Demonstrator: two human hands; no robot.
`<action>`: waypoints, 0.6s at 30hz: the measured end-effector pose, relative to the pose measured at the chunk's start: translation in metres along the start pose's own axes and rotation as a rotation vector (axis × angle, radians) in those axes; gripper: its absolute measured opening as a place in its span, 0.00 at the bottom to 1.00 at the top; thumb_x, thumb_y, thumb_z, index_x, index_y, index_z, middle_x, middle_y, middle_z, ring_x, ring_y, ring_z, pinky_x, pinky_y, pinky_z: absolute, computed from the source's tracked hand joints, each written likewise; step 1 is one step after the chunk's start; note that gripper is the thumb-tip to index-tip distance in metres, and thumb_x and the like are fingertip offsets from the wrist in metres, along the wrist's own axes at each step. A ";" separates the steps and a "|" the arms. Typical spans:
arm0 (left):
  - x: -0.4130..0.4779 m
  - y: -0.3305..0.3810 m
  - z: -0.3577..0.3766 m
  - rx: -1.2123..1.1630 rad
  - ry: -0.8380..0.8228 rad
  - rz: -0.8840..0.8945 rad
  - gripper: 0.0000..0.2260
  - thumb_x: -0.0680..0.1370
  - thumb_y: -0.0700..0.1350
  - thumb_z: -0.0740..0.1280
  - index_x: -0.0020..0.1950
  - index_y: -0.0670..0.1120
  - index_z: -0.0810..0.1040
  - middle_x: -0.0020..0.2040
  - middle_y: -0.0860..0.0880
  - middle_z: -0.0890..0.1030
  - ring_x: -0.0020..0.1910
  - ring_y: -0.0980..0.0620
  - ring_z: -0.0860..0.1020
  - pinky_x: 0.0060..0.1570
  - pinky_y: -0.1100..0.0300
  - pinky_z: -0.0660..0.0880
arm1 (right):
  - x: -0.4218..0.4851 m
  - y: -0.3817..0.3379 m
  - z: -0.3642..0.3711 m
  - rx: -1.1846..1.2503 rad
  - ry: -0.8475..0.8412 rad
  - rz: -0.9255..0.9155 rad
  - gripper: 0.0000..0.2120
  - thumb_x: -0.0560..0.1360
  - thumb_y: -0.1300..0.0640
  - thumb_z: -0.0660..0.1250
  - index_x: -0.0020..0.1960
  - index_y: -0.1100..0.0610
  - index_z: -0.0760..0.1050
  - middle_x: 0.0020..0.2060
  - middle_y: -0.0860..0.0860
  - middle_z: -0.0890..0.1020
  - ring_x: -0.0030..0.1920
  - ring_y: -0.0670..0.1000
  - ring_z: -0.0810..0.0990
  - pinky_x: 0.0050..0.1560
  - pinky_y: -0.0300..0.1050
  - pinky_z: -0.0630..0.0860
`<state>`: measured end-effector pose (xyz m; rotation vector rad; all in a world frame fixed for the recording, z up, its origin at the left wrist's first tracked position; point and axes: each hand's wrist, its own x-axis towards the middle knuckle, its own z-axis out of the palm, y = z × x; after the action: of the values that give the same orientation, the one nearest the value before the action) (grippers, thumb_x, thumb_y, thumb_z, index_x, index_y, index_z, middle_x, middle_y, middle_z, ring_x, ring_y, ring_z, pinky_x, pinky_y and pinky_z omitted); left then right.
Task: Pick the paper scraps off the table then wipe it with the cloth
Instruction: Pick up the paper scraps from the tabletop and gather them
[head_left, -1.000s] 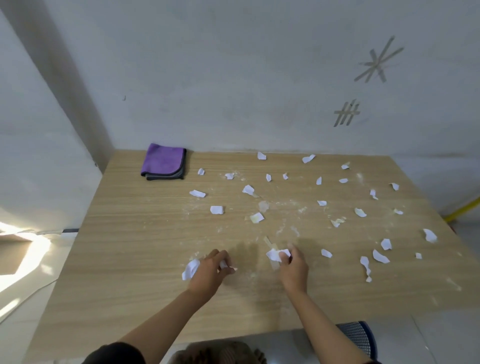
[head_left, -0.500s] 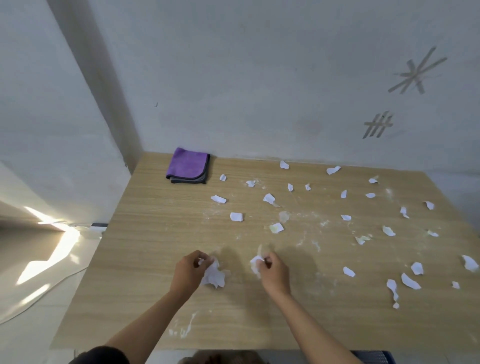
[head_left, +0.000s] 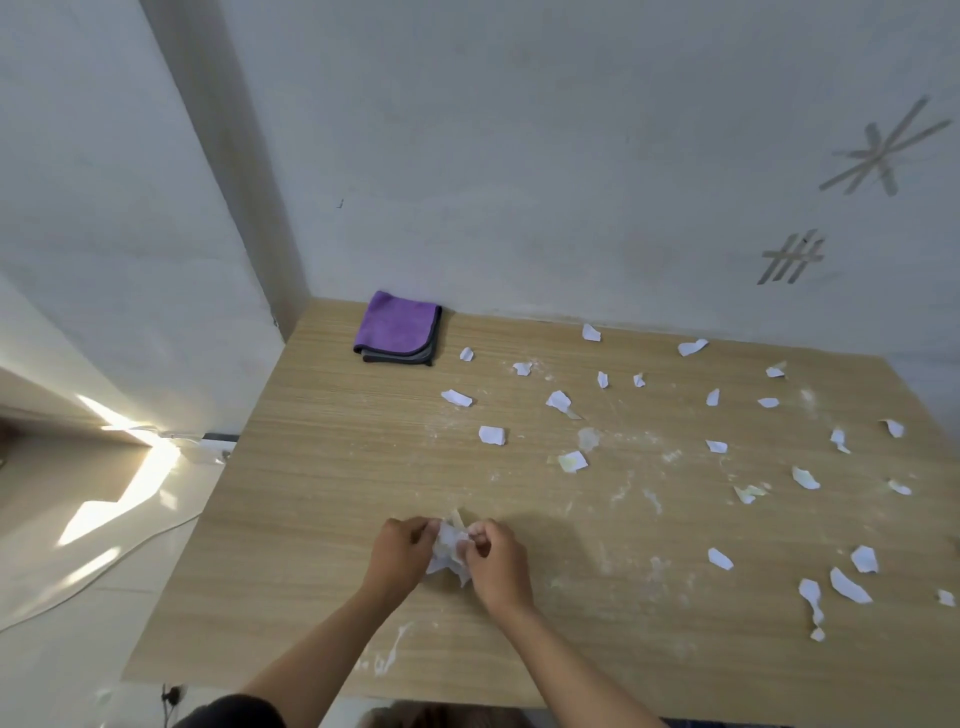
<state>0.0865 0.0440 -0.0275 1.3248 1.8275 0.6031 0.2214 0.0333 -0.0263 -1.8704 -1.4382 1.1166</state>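
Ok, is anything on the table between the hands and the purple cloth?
Nothing visible: bare table runs from the left hand and right hand to the purple cloth. The nearest loose scrap lies just right of that line. Both hands hold a paper wad.

The place is a plain, sparsely fitted indoor room, perhaps in a home or a bare workroom; which of the two cannot be told. A wood-grain bench stands pushed into a corner of white plastered walls, which carry grey crossed marks like left-over tape. Beside the bench lies a pale tiled floor with a patch of sunlight and a thin white cable across it.
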 end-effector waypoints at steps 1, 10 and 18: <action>0.001 -0.001 0.000 -0.005 0.020 -0.011 0.11 0.78 0.47 0.63 0.51 0.43 0.82 0.44 0.38 0.79 0.38 0.48 0.75 0.40 0.59 0.71 | -0.001 0.002 -0.001 -0.005 0.003 -0.014 0.06 0.72 0.60 0.68 0.45 0.51 0.73 0.45 0.50 0.77 0.45 0.48 0.77 0.45 0.33 0.73; 0.019 0.025 -0.003 0.079 0.041 0.099 0.10 0.79 0.42 0.60 0.58 0.44 0.77 0.55 0.46 0.74 0.39 0.50 0.76 0.45 0.60 0.72 | 0.039 0.005 -0.065 -0.138 0.218 -0.041 0.05 0.75 0.61 0.61 0.46 0.60 0.75 0.44 0.52 0.72 0.48 0.55 0.75 0.46 0.41 0.68; 0.072 0.070 0.022 0.297 -0.070 0.262 0.17 0.77 0.39 0.60 0.66 0.46 0.71 0.64 0.47 0.73 0.64 0.47 0.67 0.62 0.58 0.65 | 0.106 0.016 -0.121 -0.460 0.153 -0.067 0.17 0.76 0.64 0.57 0.63 0.57 0.71 0.63 0.51 0.73 0.64 0.54 0.68 0.60 0.47 0.66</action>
<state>0.1333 0.1338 -0.0103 1.7800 1.7477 0.4228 0.3421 0.1382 -0.0073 -2.1365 -1.7589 0.6268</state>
